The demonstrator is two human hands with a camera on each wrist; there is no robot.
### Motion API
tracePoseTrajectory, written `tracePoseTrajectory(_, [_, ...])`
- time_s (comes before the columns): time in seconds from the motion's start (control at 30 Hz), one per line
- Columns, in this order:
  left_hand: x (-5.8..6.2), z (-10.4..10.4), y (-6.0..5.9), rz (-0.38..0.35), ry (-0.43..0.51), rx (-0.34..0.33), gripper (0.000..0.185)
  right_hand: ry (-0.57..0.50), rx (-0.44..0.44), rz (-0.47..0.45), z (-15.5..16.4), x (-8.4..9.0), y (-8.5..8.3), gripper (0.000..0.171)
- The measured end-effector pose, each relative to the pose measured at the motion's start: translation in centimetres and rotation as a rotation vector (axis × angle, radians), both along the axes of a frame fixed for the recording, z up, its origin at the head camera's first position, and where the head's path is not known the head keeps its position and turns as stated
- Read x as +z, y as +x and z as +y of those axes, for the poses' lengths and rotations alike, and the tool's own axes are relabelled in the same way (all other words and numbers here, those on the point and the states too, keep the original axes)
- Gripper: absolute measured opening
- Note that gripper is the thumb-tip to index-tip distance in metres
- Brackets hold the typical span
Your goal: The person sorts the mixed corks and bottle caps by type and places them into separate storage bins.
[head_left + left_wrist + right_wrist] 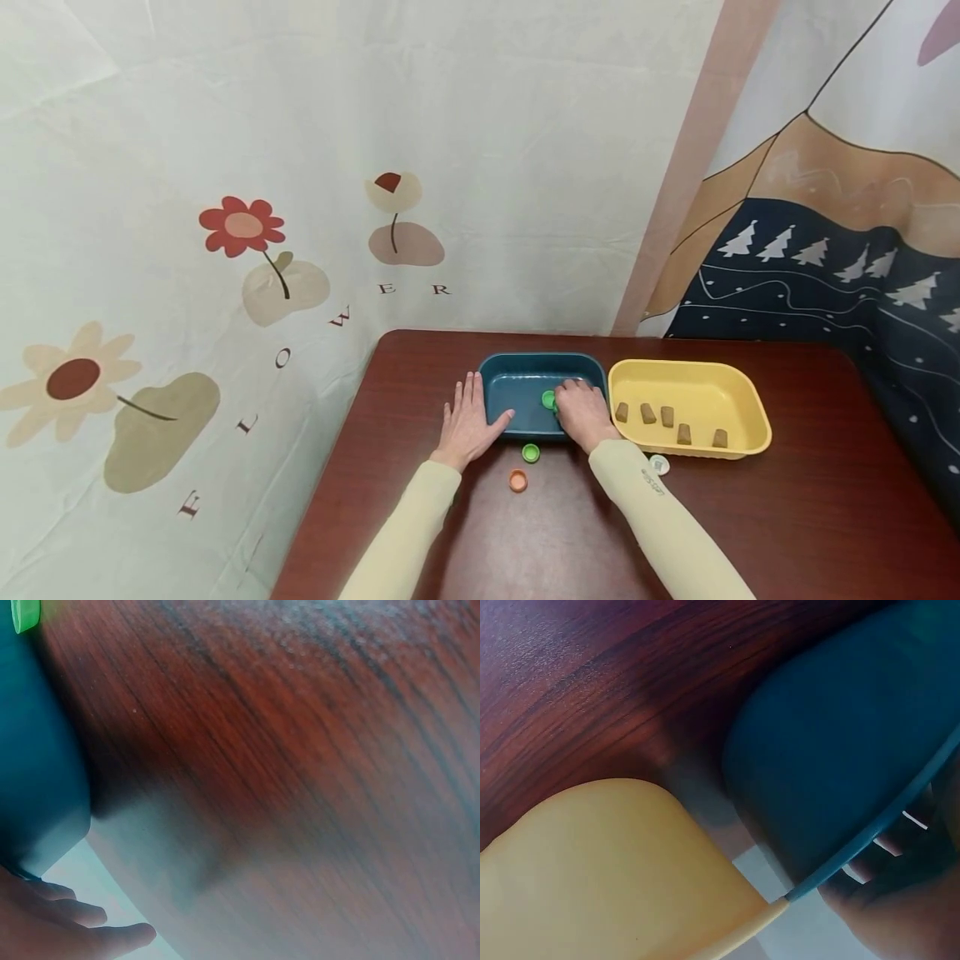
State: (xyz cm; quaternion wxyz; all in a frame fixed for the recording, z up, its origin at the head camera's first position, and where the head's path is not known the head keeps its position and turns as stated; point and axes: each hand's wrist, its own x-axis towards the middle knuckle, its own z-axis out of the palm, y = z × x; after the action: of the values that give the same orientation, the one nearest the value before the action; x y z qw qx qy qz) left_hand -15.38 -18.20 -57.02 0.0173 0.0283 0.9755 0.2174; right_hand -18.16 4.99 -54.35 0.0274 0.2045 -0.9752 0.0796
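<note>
In the head view my right hand (573, 400) reaches into a dark blue tray (540, 359), its fingers curled over a green cap (549, 400) pinched at the thumb side. My left hand (470, 413) lies flat on the table against the tray's left side, fingers straight and the thumb touching its front wall. The left wrist view shows the blue tray's wall (37, 765), my fingers (75, 930) low down and a green cap's edge (24, 613). The right wrist view shows the blue tray's rim (870, 832) with my fingers (889, 896) behind it.
A yellow tray (690, 367) with several brown pieces (667, 415) stands to the right of the blue one, touching it. Loose on the dark wooden table (750, 517) lie a green cap (531, 452), an orange cap (517, 480) and a white cap (659, 464). Printed cloth walls stand behind and to the left.
</note>
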Motion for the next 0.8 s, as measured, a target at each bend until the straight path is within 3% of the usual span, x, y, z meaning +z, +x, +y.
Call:
tracePoseTrajectory(0.5, [-0.1, 0.4, 0.0, -0.006, -0.011, -0.003, 0.106, 0.021, -0.078, -0.041, 0.5, 0.2, 0.1, 0.010])
tracePoseTrajectory(0.8, [0.0, 0.1, -0.1, -0.016, -0.004, 0.006, 0.106, -0.037, -0.050, -0.020, 0.8, 0.9, 0.4, 0.039])
